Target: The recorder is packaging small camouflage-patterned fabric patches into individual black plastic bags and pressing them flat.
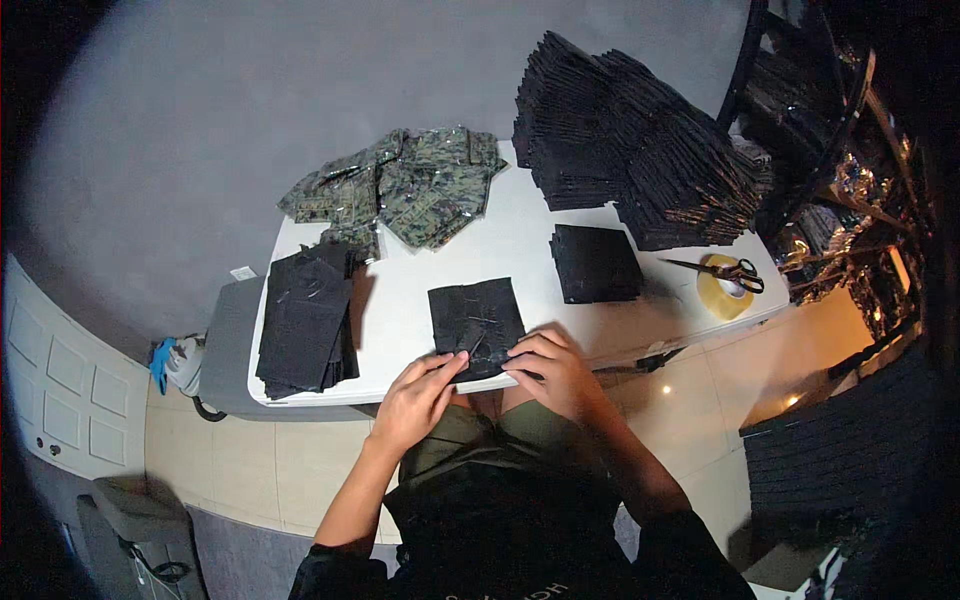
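A square black packet (477, 318), which looks like folded cloth with glossy clear film over part of it, lies at the near edge of the white table (400, 300). My left hand (412, 398) has its fingers closed on the packet's near left side, fingertips on top. At the near right side, my right hand (552, 370) pinches the edge between thumb and fingers. To the left is an uneven stack of black packets (305, 315), some with shiny film. A smaller neat black stack (597, 263) sits to the right.
Camouflage garments in clear plastic (430, 185) lie at the back left. Tall fanned piles of black pieces (630, 140) fill the back right. Black scissors (735, 272) rest on a tape roll (722, 298) at the right end. A grey chair (140, 525) stands lower left.
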Available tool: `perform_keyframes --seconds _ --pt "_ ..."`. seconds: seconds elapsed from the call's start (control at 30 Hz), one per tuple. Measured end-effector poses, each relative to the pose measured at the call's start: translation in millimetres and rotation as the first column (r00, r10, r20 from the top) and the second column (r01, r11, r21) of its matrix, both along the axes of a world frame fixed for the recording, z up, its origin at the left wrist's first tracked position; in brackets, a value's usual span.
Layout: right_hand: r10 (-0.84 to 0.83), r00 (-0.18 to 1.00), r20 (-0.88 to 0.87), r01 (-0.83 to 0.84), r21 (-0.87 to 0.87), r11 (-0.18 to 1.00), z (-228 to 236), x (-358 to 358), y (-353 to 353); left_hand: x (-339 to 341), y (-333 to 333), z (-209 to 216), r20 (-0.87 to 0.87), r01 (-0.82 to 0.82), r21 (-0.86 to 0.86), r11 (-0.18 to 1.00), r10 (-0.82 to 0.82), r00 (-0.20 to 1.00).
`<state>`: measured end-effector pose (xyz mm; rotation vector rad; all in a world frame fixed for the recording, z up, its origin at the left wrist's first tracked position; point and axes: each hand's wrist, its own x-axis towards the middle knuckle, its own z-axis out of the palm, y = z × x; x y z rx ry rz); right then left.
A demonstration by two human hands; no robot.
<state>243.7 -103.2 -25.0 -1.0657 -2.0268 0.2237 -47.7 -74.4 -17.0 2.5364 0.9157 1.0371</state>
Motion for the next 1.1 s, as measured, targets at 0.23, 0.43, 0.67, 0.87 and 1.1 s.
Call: perform_keyframes --seconds 0.23,0.43,0.67,0.87,1.1 --pt "-0.041 0.998 0.057 0.048 -0.121 0.991 24 -1 12 2 13 7 0.153 -0.034 -0.215 0.976 0.068 0.986" --pt "0.010 0.994 -0.111 -0.032 -0.205 0.978 14 -1 39 17 28 15 0.216 -0.076 -0.361 0.929 0.163 0.963" --pt "-0.008 0.999 -0.054 0.001 -0.140 0.990 15 -4 50 20 43 21 0.153 -0.121 -0.432 0.894 0.204 0.967" --pt "-0.027 0.999 0.034 0.032 -0.139 0.990 11 -2 60 25 51 26 0.143 -0.132 -0.500 0.856 0.232 0.962" --pt "-0.052 0.997 0.054 0.059 -0.143 0.988 12 -5 62 19 60 5 0.238 -0.114 -0.496 0.861 0.261 0.936"
